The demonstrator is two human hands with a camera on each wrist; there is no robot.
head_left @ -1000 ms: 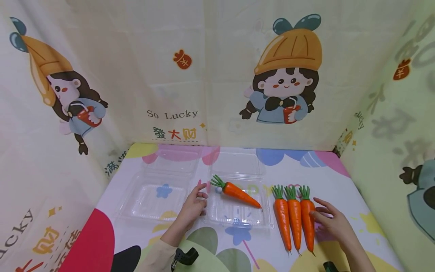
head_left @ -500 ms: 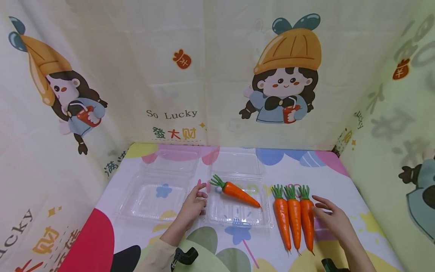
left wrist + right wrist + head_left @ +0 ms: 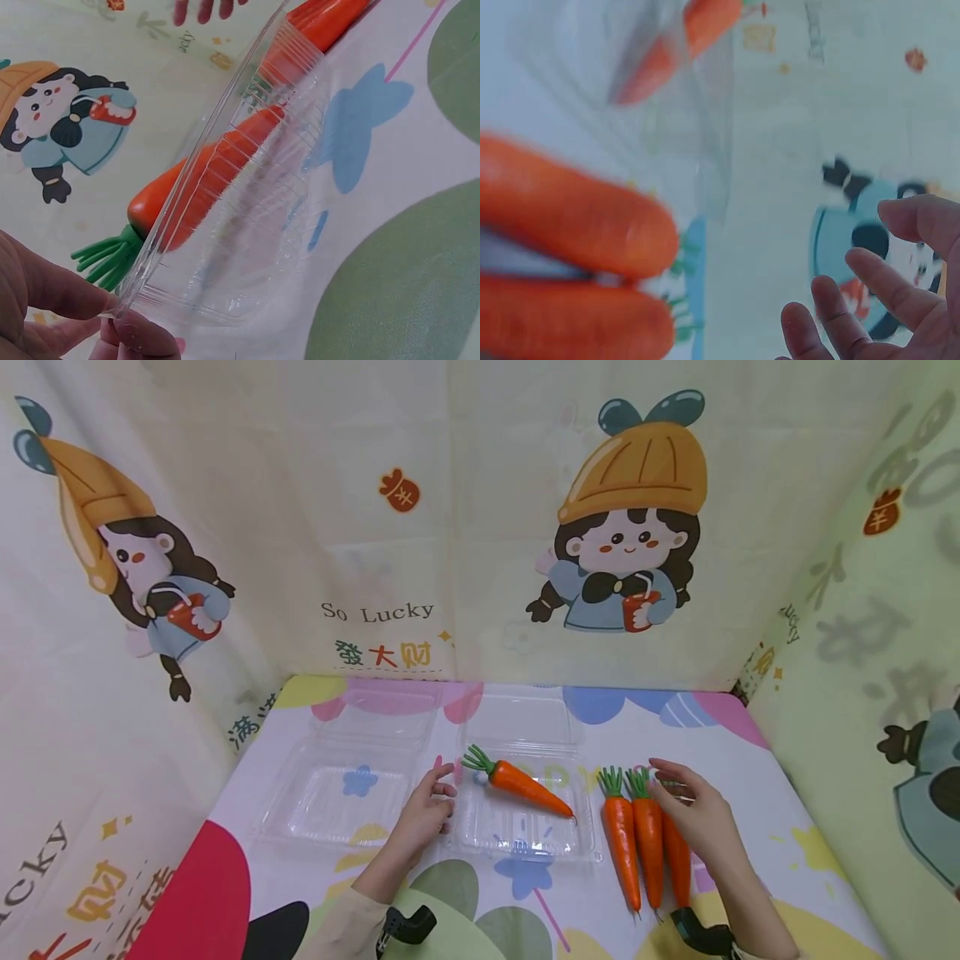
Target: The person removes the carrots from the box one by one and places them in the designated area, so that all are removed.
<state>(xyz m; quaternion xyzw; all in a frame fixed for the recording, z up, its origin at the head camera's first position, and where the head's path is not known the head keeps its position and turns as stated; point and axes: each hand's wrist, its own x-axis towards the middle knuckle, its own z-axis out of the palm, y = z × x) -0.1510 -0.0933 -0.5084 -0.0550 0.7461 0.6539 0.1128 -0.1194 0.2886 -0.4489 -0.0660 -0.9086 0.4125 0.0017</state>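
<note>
A clear plastic clamshell box lies unfolded in the middle of the table, with one carrot slanting across its tray. At the box's left edge, my left hand pinches the rim between thumb and finger, as the left wrist view shows. To the right, a row of three carrots lies with green tops pointing away. Over the rightmost carrot hovers my right hand, hiding most of its greens. In the right wrist view the fingers are spread, holding nothing.
A second clear clamshell box, also unfolded, stands left of my left hand. Patterned cloth walls close off the back and both sides. Black wrist mounts sit on both forearms.
My right hand has moved from beside the rightmost carrot up and left, over its green top. The left hand and the carrots stay where they were.
</note>
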